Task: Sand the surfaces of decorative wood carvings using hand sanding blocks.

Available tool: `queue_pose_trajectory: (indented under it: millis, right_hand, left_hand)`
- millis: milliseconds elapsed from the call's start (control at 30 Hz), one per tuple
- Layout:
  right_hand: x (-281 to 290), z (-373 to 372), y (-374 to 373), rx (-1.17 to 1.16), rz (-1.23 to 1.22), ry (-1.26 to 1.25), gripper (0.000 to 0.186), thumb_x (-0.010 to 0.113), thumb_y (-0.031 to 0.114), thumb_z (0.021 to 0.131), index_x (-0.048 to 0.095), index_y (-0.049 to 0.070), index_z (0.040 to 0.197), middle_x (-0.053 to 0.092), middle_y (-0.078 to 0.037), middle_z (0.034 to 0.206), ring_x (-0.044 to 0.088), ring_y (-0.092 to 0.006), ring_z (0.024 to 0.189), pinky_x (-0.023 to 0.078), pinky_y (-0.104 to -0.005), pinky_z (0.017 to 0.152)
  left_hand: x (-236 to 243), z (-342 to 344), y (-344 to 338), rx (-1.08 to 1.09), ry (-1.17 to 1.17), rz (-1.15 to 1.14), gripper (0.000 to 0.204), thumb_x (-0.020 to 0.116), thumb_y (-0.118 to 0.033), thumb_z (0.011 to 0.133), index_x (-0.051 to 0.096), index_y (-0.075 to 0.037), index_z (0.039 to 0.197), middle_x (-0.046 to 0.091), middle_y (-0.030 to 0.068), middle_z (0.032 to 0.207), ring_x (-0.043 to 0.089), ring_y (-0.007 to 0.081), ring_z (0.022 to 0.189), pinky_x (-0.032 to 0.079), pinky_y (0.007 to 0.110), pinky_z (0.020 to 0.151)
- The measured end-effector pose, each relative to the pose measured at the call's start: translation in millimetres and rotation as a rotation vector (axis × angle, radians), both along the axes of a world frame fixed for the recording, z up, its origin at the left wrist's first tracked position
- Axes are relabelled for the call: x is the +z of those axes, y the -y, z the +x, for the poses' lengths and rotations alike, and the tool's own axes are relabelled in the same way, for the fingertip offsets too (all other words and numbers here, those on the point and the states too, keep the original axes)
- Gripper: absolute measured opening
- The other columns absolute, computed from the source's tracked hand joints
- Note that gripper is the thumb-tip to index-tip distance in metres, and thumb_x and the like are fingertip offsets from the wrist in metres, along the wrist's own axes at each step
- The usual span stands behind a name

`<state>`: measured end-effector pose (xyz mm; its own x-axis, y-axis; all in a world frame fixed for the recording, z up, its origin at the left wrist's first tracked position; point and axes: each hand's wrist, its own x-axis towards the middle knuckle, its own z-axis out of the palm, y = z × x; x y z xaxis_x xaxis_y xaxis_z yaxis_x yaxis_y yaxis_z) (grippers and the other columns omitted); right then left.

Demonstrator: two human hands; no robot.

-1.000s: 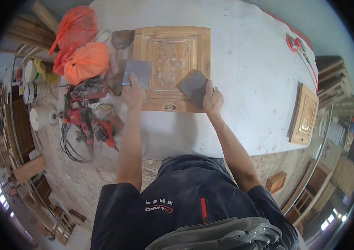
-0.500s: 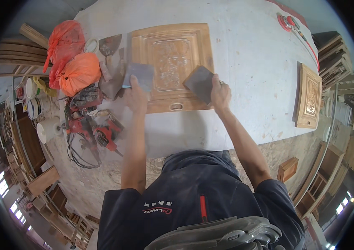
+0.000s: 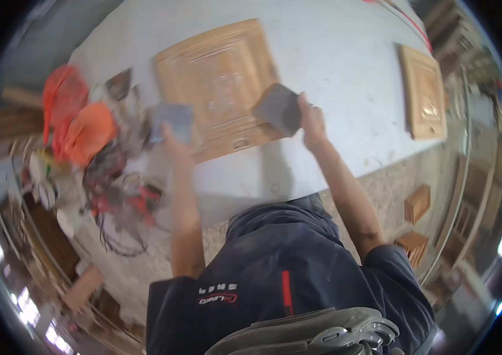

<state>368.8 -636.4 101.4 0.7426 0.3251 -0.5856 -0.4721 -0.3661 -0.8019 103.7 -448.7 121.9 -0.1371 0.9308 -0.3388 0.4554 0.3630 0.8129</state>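
A carved wooden cabinet door [image 3: 221, 77] lies on the white-covered table [image 3: 345, 71], slightly blurred. My left hand [image 3: 174, 145] grips a blue-grey flat sheet [image 3: 174, 118], likely abrasive, over the door's lower left corner. My right hand [image 3: 313, 121] is closed on a dark grey square pad [image 3: 274, 106] at the door's lower right edge. Just left of my left hand lie metal scrapers [image 3: 120, 84] and red power tools [image 3: 115, 201] with black cords, smeared by motion.
Red [image 3: 62, 89] and orange [image 3: 88, 133] plastic bags sit at the table's left. A smaller door [image 3: 422, 89] rests at the right, below a red hose [image 3: 410, 23]. Buckets [image 3: 47, 192], timber [image 3: 0, 124] and wooden boxes [image 3: 416, 204] stand around the table.
The view has swung, so the door appears tilted and further left. Both hands still hold their pads, the left one now nearer the door's lower left corner.
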Motion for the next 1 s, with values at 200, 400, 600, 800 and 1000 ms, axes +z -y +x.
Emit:
queue_pose_trajectory:
  millis: [200, 400, 600, 800, 1000]
  right_hand:
    - [18.7, -116.2, -85.9, -0.212, 0.001, -0.163, 0.07, 0.06, 0.05, 0.109, 0.072, -0.018, 0.12, 0.074, -0.028, 0.118, 0.068, -0.0314, 0.109, 0.052, -0.0381, 0.1]
    - [28.4, -117.1, -54.3, -0.163, 0.275, -0.312, 0.048, 0.075, 0.029, 0.1, 0.074, -0.014, 0.122, 0.076, -0.024, 0.12, 0.07, -0.0253, 0.112, 0.052, -0.0348, 0.102]
    - [34.5, -44.5, 30.8, -0.089, 0.145, -0.241, 0.042, 0.08, 0.019, 0.091, 0.076, -0.011, 0.121, 0.079, -0.021, 0.112, 0.074, -0.0271, 0.101, 0.056, -0.0363, 0.099]
    - [29.2, 116.9, 182.2, -0.582, 0.26, -0.135, 0.048, 0.074, 0.016, 0.094, 0.068, -0.015, 0.131, 0.073, -0.028, 0.124, 0.071, -0.0384, 0.115, 0.053, -0.0445, 0.107]
    - [3.7, 268.3, 278.2, -0.668, 0.295, 0.029, 0.045, 0.074, 0.016, 0.097, 0.068, -0.013, 0.131, 0.073, -0.022, 0.123, 0.07, -0.0299, 0.11, 0.053, -0.0382, 0.104]
  left_hand:
    - [-27.5, -157.6, -179.1, -0.271, 0.182, 0.194, 0.057, 0.061, -0.039, 0.111, 0.061, 0.002, 0.149, 0.069, 0.018, 0.141, 0.069, 0.0284, 0.122, 0.053, 0.036, 0.106]
    - [61.9, -45.7, -114.2, -0.282, 0.464, -0.256, 0.05, 0.063, -0.034, 0.11, 0.061, 0.001, 0.145, 0.074, 0.0098, 0.128, 0.074, 0.0216, 0.105, 0.059, 0.032, 0.091]
    - [-10.5, 62.5, -63.5, -0.626, 0.478, -0.199, 0.048, 0.063, -0.034, 0.111, 0.061, -0.001, 0.146, 0.073, 0.0092, 0.132, 0.074, 0.0204, 0.107, 0.059, 0.033, 0.09]
    - [-61.7, 240.0, 51.4, -0.745, 0.455, -0.463, 0.054, 0.068, -0.037, 0.108, 0.061, 0.003, 0.143, 0.072, 0.0161, 0.131, 0.075, 0.0255, 0.109, 0.063, 0.036, 0.089]
    - [-62.4, 361.4, 162.3, -0.593, 0.538, -0.526, 0.059, 0.072, -0.041, 0.104, 0.066, 0.01, 0.132, 0.074, 0.0175, 0.125, 0.074, 0.0236, 0.104, 0.059, 0.029, 0.086]
